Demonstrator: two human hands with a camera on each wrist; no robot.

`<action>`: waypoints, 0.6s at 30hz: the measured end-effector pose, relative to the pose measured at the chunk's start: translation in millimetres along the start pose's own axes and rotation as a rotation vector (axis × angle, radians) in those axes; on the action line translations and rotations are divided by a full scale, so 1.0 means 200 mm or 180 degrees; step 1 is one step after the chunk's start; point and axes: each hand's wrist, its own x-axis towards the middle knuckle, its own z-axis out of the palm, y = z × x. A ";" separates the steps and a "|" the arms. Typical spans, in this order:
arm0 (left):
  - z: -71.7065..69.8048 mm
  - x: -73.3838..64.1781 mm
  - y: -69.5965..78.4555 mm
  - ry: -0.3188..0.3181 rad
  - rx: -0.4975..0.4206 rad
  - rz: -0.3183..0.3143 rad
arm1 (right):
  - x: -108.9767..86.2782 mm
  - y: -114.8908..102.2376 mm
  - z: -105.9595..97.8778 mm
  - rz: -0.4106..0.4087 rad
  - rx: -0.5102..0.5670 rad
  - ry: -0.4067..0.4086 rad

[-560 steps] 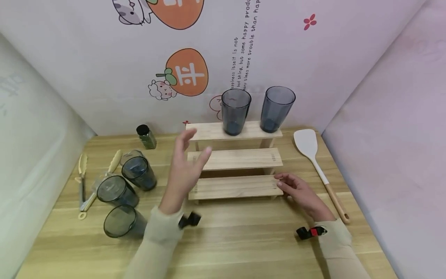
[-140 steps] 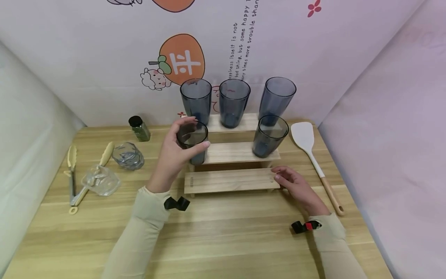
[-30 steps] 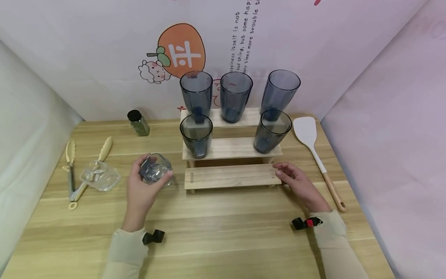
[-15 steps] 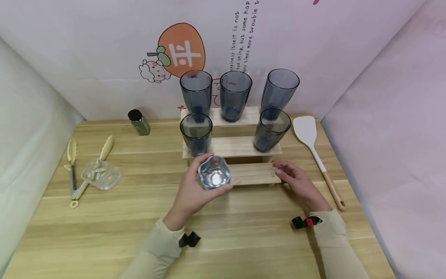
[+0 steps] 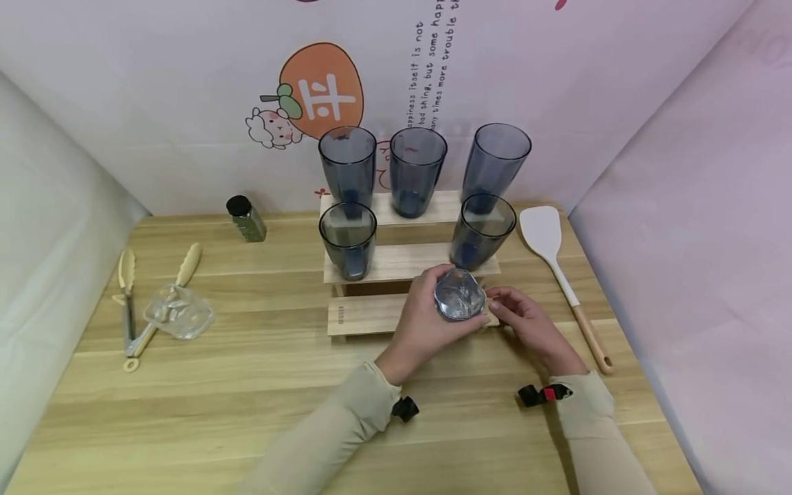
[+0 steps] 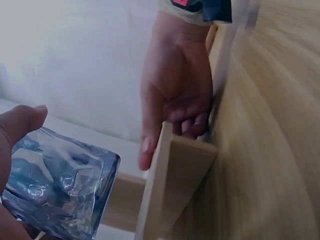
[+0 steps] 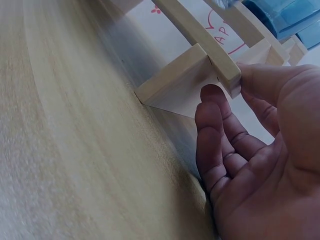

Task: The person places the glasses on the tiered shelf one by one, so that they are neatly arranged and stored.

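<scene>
My left hand (image 5: 422, 328) holds a small clear glass (image 5: 459, 297) with a wavy rim, thumb on one side and fingers on the other. The glass is over the right end of the lowest tier of a three-tier wooden rack (image 5: 365, 315). In the left wrist view the glass (image 6: 62, 182) is beside the board's edge. My right hand (image 5: 533, 331) grips that tier's right end; in the right wrist view its thumb presses the board end (image 7: 227, 75) and the fingers curl below. Three tall blue-grey glasses (image 5: 418, 172) stand on the top tier, two shorter ones (image 5: 348, 240) on the middle.
A second clear glass (image 5: 179, 313) lies over the tongs (image 5: 130, 309) at left. A black-capped spice jar (image 5: 246, 218) stands at the back left. Right of the rack lies a white spatula (image 5: 544, 237) with a wooden handle. Fabric walls border the table.
My left hand took the clear glass from the table's left and carried it right to the lowest tier's right end. Earlier, it set glasses on the upper tiers. The right hand stays put.
</scene>
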 end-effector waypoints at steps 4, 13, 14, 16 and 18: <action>0.07 0.00 -0.02 0.0053 0.0161 0.0110 | 0.00 0.01 0.00 -0.0039 0.0130 -0.0030; 0.14 -0.01 -0.07 0.0129 0.0258 0.0171 | 0.01 0.03 -0.01 -0.0111 0.0137 -0.0104; 0.14 -0.02 -0.07 0.0129 0.0269 0.0165 | 0.01 0.03 -0.01 -0.0111 0.0131 -0.0104; 0.15 -0.02 -0.07 0.0130 0.0283 0.0137 | 0.01 0.03 -0.01 -0.0121 0.0119 -0.0098; 0.16 -0.02 -0.07 0.0130 0.0297 0.0069 | 0.01 0.02 -0.01 -0.0120 0.0140 -0.0097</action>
